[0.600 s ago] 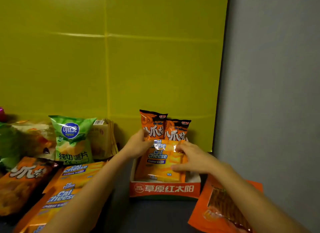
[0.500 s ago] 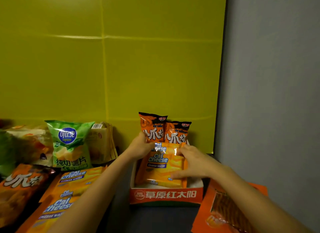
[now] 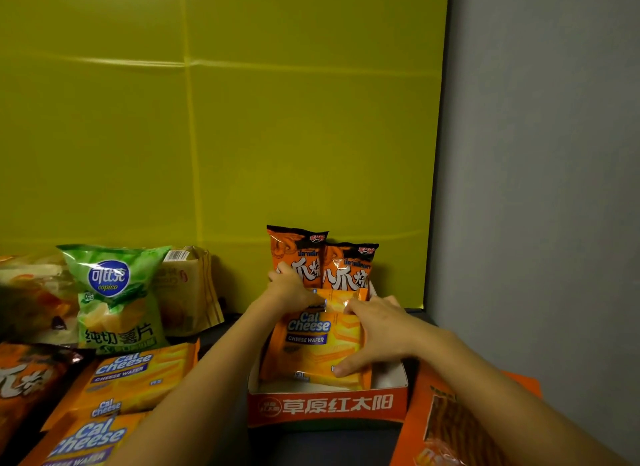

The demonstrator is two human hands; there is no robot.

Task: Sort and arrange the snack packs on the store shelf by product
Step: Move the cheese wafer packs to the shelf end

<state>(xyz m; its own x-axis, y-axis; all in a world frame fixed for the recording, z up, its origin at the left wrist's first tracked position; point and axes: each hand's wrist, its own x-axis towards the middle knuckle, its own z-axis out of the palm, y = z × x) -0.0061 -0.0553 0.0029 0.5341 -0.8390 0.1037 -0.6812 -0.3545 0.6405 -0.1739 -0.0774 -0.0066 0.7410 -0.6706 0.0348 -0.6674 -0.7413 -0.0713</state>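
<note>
Fingers (image 3: 282,270) of the left hand (image 3: 289,292) are curled over the upper left corner of the Cal Cheese wafer pack (image 3: 311,358), which is gripped there and stands upright inside the red display box (image 3: 329,405). Fingers (image 3: 350,308) of the right hand (image 3: 377,330) are spread across the pack's front, with the thumb pressed near its lower edge. At the far left of the shelf (image 3: 322,445) a dark orange snack bag (image 3: 27,379) is laid flat, and two loose Cal Cheese packs (image 3: 138,372) are laid beside it. Behind these a green Copico crisps bag (image 3: 114,299) is stood upright, with a tan pouch (image 3: 183,292) just to its right. In the box, two orange octopus-print bags (image 3: 349,261) are stood behind the wafer pack, against the yellow-green back panel (image 3: 242,136). An orange pouch (image 3: 446,427) is laid right of the box, near the grey side wall (image 3: 536,188).
</note>
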